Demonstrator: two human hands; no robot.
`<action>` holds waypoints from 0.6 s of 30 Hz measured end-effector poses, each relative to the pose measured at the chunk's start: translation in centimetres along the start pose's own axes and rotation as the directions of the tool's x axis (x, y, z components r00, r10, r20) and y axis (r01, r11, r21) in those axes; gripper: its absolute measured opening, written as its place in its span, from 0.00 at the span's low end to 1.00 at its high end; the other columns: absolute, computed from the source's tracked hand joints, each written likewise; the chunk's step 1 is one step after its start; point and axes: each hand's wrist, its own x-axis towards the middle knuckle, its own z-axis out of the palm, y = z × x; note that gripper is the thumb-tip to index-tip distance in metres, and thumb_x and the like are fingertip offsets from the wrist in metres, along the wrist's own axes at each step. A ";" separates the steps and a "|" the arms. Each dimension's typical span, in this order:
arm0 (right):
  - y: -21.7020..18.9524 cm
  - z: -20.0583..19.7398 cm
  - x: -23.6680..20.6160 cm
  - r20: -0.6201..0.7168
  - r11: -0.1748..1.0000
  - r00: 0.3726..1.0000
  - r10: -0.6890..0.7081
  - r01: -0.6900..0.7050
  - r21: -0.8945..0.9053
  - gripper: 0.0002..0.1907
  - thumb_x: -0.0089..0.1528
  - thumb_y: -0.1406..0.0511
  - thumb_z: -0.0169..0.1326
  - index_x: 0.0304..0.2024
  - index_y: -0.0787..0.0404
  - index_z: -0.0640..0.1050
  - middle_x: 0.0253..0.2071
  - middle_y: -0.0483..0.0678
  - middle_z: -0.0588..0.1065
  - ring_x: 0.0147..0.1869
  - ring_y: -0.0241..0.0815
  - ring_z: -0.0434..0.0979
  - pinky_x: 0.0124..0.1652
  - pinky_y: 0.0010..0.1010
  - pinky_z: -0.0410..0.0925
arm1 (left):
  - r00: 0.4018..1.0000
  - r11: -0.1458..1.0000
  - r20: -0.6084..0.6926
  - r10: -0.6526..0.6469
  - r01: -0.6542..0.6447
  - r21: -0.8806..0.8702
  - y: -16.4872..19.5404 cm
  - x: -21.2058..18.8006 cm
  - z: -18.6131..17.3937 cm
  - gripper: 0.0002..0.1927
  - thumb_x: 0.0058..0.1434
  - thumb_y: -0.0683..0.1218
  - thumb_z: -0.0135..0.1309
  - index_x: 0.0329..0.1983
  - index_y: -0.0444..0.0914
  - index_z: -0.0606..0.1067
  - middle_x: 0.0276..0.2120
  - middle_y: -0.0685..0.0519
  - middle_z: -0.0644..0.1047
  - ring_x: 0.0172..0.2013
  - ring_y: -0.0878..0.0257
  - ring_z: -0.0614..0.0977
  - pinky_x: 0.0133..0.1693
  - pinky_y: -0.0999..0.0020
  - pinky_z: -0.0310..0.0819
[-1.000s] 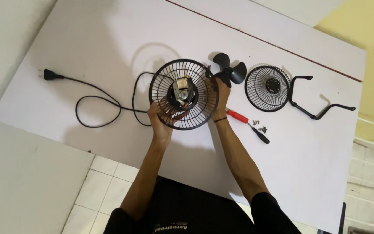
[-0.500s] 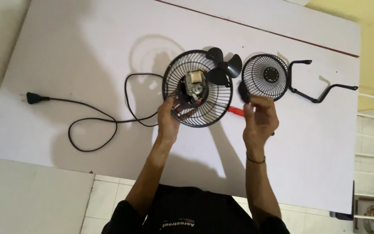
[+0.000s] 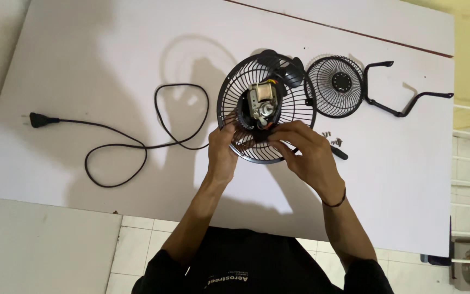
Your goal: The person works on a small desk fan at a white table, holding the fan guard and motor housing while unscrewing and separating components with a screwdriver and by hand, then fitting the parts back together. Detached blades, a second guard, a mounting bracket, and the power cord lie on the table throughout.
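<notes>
Two hands on rear fan grille | left hand, right hand pinching rim | motor faces camera

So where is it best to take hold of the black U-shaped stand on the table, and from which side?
Grip the black U-shaped stand at its curved middle bar, coming from above. It lies flat, apart from the front grille, and both arms end in small bent tips.
</notes>
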 end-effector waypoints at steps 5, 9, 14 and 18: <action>-0.4 -0.2 0.4 0.014 0.996 0.996 0.090 -0.090 -0.008 0.08 0.59 0.74 0.65 0.41 0.63 0.82 0.42 0.47 0.80 0.40 0.40 0.83 0.32 0.27 0.75 | 0.999 0.995 -0.003 0.042 -0.041 0.086 0.0 -0.5 0.3 0.23 0.72 0.49 0.48 0.60 0.25 0.70 0.53 0.45 0.78 0.51 0.61 0.80 0.55 0.61 0.79; -0.8 -0.1 0.4 -0.035 0.994 0.994 0.106 -0.107 -0.029 0.08 0.59 0.73 0.66 0.39 0.64 0.81 0.41 0.49 0.78 0.39 0.42 0.82 0.33 0.30 0.73 | 0.998 0.984 0.018 0.065 -0.067 0.163 -0.2 -0.5 0.5 0.24 0.72 0.49 0.51 0.62 0.24 0.71 0.53 0.46 0.78 0.52 0.62 0.78 0.57 0.64 0.75; -0.8 0.2 0.2 -0.071 0.993 0.991 0.111 -0.114 -0.041 0.09 0.60 0.74 0.65 0.40 0.64 0.78 0.40 0.49 0.79 0.38 0.43 0.83 0.34 0.31 0.74 | 0.999 0.994 0.032 0.027 -0.030 0.106 0.2 -0.6 0.9 0.26 0.73 0.51 0.50 0.62 0.25 0.70 0.54 0.46 0.77 0.52 0.62 0.79 0.57 0.63 0.77; -0.8 0.3 0.2 -0.107 0.989 0.983 0.148 -0.150 -0.008 0.12 0.61 0.73 0.65 0.43 0.66 0.75 0.40 0.48 0.80 0.42 0.43 0.85 0.37 0.31 0.75 | 1.000 1.000 0.013 0.000 0.000 0.028 0.6 -0.3 1.4 0.26 0.73 0.51 0.48 0.62 0.24 0.69 0.55 0.45 0.77 0.53 0.60 0.80 0.56 0.63 0.77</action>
